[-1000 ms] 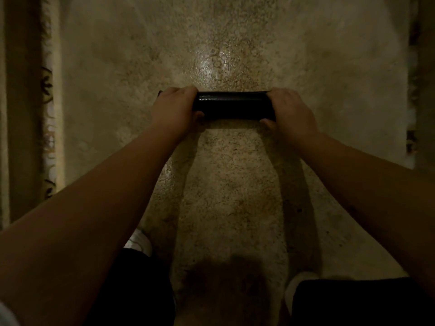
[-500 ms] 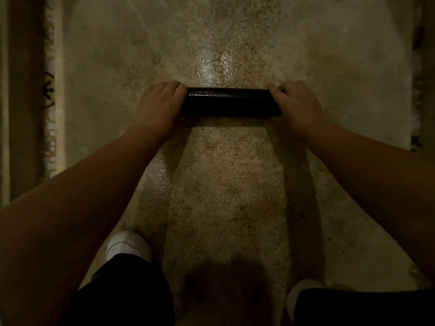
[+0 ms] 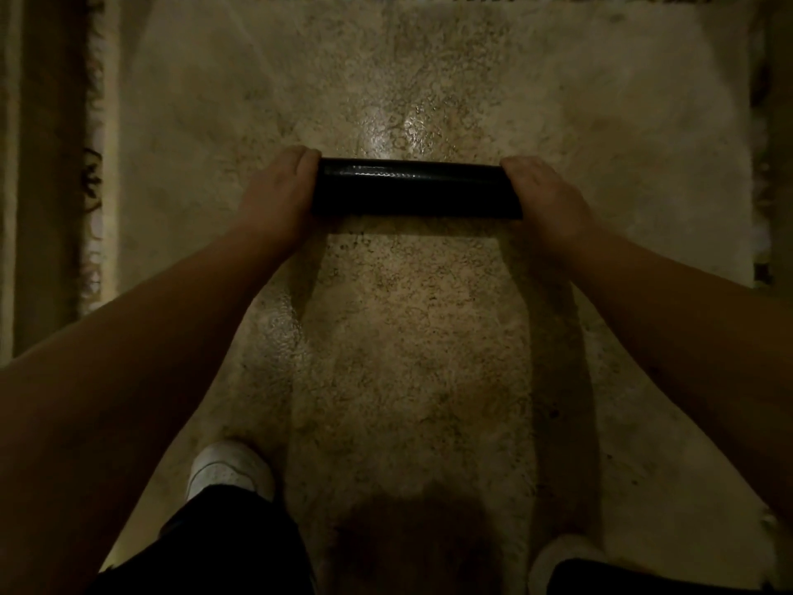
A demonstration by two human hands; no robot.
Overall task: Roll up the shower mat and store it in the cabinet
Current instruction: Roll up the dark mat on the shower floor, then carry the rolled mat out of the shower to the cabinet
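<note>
The shower mat (image 3: 414, 191) is a tight, dark, glossy roll lying crosswise on a pale speckled floor covering in the middle of the head view. My left hand (image 3: 279, 195) rests palm down over the roll's left end with its fingers curled over the top. At the right end, my right hand (image 3: 545, 197) covers the roll in the same way. Both ends of the roll are hidden under my hands. No cabinet is in view.
A pale fluffy rug (image 3: 643, 143) spreads under and around the roll, with a dark patterned border (image 3: 92, 186) along the left and top edges. My white shoes (image 3: 229, 470) and dark trousers (image 3: 214, 547) are at the bottom.
Both hands have slid outward along the roll to its ends, so more of its middle shows. The roll itself has stayed in about the same place.
</note>
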